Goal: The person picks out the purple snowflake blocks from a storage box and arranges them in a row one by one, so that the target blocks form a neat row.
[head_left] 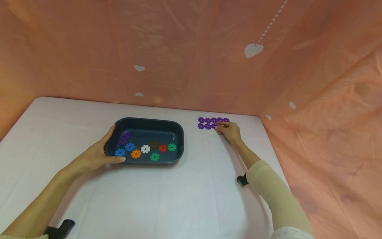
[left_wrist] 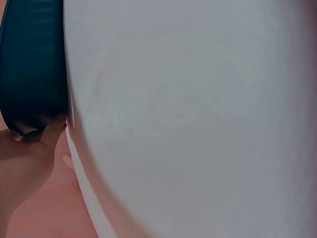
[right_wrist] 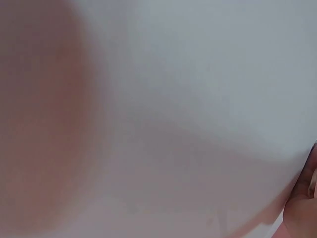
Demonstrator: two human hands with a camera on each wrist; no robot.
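The whole scene is given only by the head view: a white table (head_left: pixel 185 199) walled by orange plastic sheeting (head_left: pixel 191 49) printed with white hearts. No writing or brand can be read anywhere.

On the table's left half a dark blue tray (head_left: pixel 179 132) is seen. Inside it lie loose snowflake discs (head_left: pixel 145 149): two blue, one orange, one white, one brown, one red, two green, and purple ones stacked at the far left. The tray's near left corner is held by the left hand (head_left: pixel 95 156), thumb along the front rim and fingers curved round the left side.

Well to the right of the tray, near the table's far edge, a flat cluster of purple discs (head_left: pixel 209 122) is laid out in two rows. Its right end is touched by the right hand (head_left: pixel 229 131); whether a disc is pinched cannot be told.

By the left wrist view only the tray's dark outer wall (left_wrist: pixel 29 64) and a thumb tip against it are shown. In the right wrist view, blurred white table and a sliver of hand (right_wrist: pixel 302 208) at the edge are seen.
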